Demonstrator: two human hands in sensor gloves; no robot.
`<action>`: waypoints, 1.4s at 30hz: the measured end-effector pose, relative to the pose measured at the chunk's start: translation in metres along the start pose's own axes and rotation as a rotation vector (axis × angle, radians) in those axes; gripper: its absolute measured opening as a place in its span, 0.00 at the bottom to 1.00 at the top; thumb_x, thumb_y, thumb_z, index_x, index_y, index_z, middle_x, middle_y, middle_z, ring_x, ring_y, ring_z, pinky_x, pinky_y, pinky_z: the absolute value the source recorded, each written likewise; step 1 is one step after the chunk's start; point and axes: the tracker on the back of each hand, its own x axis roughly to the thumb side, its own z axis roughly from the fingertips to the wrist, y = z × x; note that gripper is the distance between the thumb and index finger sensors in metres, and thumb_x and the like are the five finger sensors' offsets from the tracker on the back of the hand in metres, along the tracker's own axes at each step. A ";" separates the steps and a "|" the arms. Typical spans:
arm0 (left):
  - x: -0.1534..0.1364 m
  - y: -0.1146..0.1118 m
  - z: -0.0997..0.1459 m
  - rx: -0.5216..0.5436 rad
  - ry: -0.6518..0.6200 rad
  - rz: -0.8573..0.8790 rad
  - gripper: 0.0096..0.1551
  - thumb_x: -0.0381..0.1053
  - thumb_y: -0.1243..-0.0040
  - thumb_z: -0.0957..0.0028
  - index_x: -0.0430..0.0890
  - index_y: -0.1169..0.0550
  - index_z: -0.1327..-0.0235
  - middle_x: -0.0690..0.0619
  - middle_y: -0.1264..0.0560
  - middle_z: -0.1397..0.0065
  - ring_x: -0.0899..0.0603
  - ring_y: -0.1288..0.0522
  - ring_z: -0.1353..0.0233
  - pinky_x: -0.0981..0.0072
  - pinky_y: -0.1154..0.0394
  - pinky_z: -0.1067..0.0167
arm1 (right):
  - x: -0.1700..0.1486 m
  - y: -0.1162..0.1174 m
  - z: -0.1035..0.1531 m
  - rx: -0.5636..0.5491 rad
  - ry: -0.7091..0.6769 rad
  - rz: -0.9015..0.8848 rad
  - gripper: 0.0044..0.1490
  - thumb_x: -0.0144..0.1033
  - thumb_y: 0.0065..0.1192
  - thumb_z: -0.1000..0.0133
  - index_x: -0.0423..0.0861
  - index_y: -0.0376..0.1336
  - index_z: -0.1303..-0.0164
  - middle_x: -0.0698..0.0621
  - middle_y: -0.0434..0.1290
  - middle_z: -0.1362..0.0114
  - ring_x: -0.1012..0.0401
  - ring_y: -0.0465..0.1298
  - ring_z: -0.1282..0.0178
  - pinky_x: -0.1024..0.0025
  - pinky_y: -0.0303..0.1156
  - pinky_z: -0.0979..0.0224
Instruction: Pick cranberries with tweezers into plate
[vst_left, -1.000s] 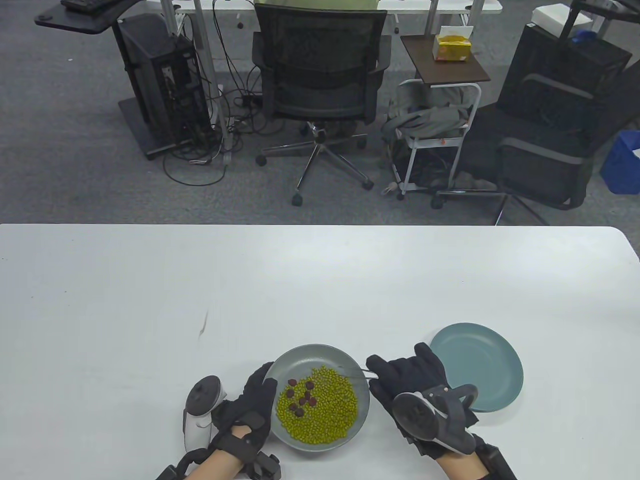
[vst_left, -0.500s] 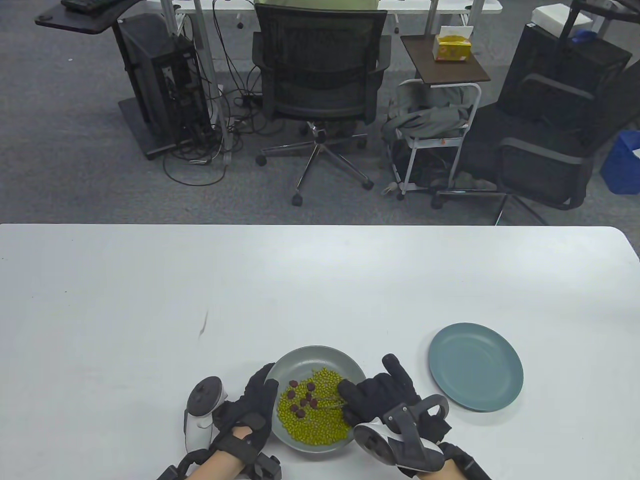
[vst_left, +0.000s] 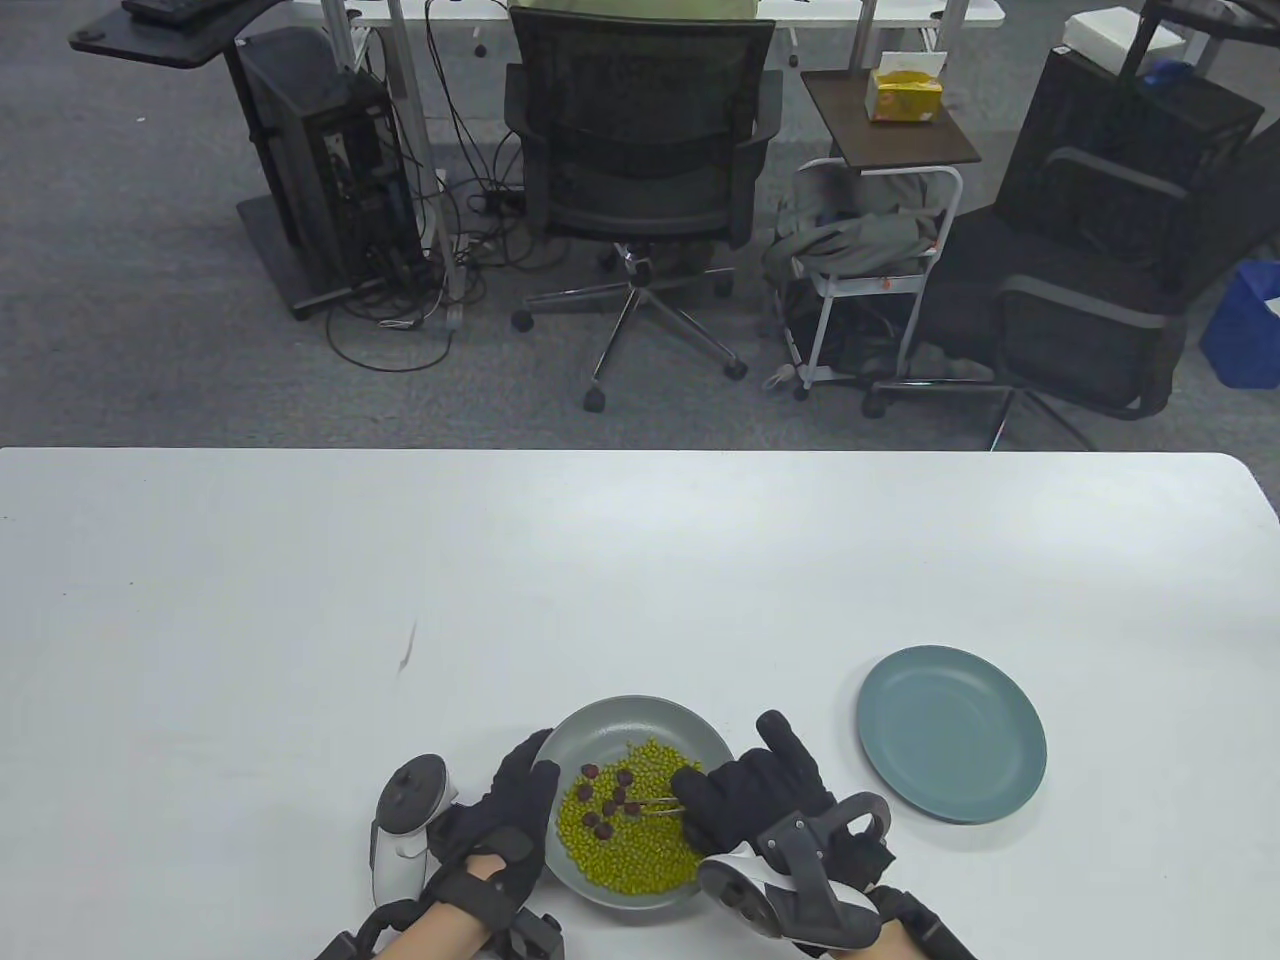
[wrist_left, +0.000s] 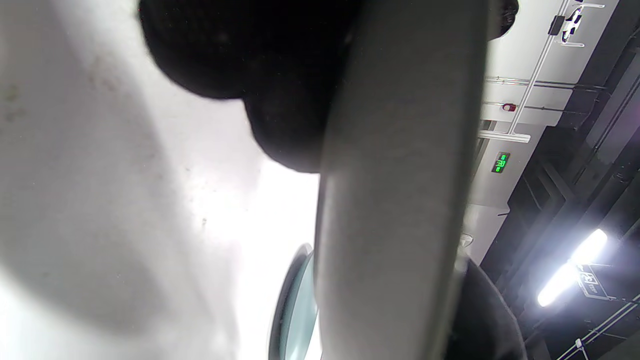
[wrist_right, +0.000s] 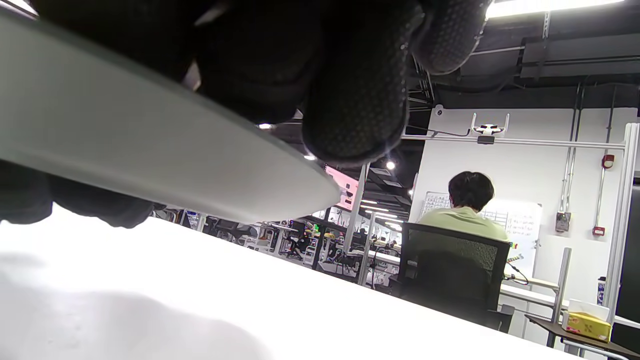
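Since 1 s ago, the right hand (vst_left: 750, 795) has swung off the blue plate (vst_left: 950, 733) to its right and over the grey bowl's (vst_left: 640, 715) edge. It pinches tweezers (vst_left: 655, 802), tips among cranberries (vst_left: 605, 795) on green peas (vst_left: 625, 850) just left. Left hand (vst_left: 505, 800) grips the bowl's far rim on the counter (vst_left: 640, 580). Step: grasping a berry; next needs a firm squeeze, then a lift. No legible writing.

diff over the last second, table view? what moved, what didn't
The right hand swung left from beside the blue plate to over the grey bowl, bringing the tweezers it holds down so the tips now reach the cranberries on the green peas. No berry lifted yet. Unchanged: the left hand grips the bowl's left rim, and the blue plate has not moved.
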 end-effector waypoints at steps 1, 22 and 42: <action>0.000 0.000 0.000 0.001 -0.002 0.004 0.35 0.59 0.57 0.42 0.50 0.51 0.26 0.52 0.34 0.30 0.47 0.13 0.55 0.60 0.16 0.61 | -0.001 -0.001 0.000 -0.003 0.004 -0.004 0.29 0.58 0.60 0.58 0.63 0.70 0.47 0.65 0.76 0.55 0.64 0.79 0.47 0.52 0.56 0.18; 0.001 0.019 0.001 0.057 -0.039 0.033 0.36 0.61 0.56 0.42 0.51 0.50 0.26 0.52 0.33 0.31 0.47 0.13 0.56 0.61 0.16 0.62 | -0.169 -0.019 0.022 -0.045 0.560 -0.162 0.29 0.57 0.61 0.58 0.61 0.71 0.47 0.65 0.77 0.56 0.64 0.79 0.48 0.52 0.57 0.18; 0.001 0.017 0.002 0.032 -0.015 0.070 0.36 0.61 0.56 0.42 0.51 0.49 0.26 0.52 0.33 0.31 0.47 0.12 0.56 0.61 0.16 0.63 | -0.253 0.057 0.060 0.489 0.968 -0.057 0.32 0.59 0.60 0.58 0.59 0.69 0.44 0.64 0.78 0.55 0.63 0.80 0.46 0.51 0.59 0.20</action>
